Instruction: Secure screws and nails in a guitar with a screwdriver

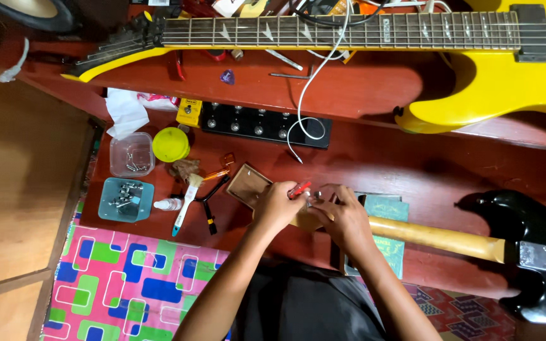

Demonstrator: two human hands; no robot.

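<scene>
A black electric guitar (532, 252) lies face down on the red wooden floor, its pale wooden neck (437, 239) reaching left to the headstock under my hands. My left hand (277, 205) holds a small red-handled screwdriver (299, 189) at the headstock. My right hand (344, 218) rests on the headstock beside it, fingers around small metal tuner parts (314, 197). Both hands touch each other over the headstock, which is mostly hidden.
A yellow electric guitar (488, 69) lies across the raised step at the top. Nearby: a black pedal board (263, 124), yellow pedal (189, 112), yellow lid (170, 144), clear tub (131, 155), blue tray of metal parts (125, 199), brush (186, 202), small wooden box (247, 184), green booklet (388, 243), patterned mat (127, 284).
</scene>
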